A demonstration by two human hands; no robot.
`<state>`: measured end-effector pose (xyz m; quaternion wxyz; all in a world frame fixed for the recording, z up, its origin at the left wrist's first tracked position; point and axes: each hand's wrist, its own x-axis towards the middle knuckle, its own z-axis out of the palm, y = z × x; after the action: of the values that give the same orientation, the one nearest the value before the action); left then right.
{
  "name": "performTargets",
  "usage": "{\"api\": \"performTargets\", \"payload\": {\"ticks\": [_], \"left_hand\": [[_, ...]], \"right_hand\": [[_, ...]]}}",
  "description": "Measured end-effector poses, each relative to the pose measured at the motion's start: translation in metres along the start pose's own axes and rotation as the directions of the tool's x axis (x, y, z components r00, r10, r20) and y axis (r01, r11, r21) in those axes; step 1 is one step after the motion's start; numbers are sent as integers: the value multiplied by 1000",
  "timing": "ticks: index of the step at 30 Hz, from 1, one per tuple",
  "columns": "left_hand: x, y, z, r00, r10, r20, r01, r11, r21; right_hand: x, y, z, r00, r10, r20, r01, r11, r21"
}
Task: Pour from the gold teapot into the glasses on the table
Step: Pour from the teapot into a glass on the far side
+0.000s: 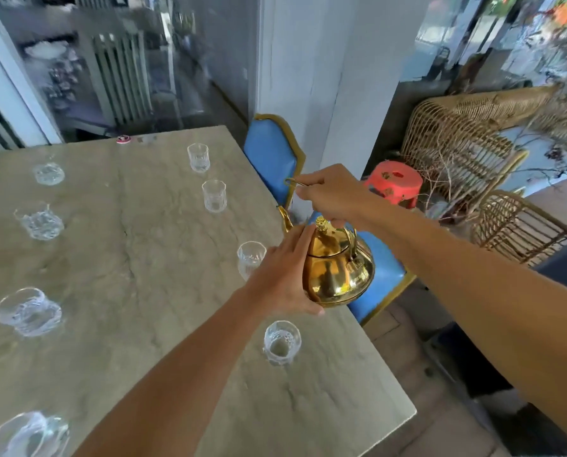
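Right hand [333, 196] grips the gold teapot [339, 272] by its top handle, carrying it above the right edge of the table [143, 258]; left hand [282, 275], fingers straight, presses the body, apparently steadying the tilt toward the glasses [214, 196]

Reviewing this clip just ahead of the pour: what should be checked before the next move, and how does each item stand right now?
1. Grip: right hand curled round the handle of the gold teapot: ok.
2. Support: left hand flat against the pot's body: ok.
3. Cover: lid sits in place: ok.
4. Aim: spout over a glass rim: not ok; it hangs by the edge of the table, over no glass.
5. Target: nearest glass upright, partly behind the left hand: ok.
6. Liquid in the pot: cannot tell.
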<state>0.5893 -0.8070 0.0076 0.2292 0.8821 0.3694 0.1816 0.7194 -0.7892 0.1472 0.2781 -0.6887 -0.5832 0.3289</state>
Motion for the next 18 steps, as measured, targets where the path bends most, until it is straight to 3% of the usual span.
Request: {"api": "performTargets", "payload": {"ticks": [9, 18], "left_hand": [[28, 9, 54, 973, -227, -45, 220, 969, -112], [30, 9, 75, 919, -393, -33, 382, 908, -172]], "right_hand": [[50, 37, 0, 966, -82, 246, 131, 973, -190], [78, 51, 25, 899, -50, 436, 177, 950, -257]]}}
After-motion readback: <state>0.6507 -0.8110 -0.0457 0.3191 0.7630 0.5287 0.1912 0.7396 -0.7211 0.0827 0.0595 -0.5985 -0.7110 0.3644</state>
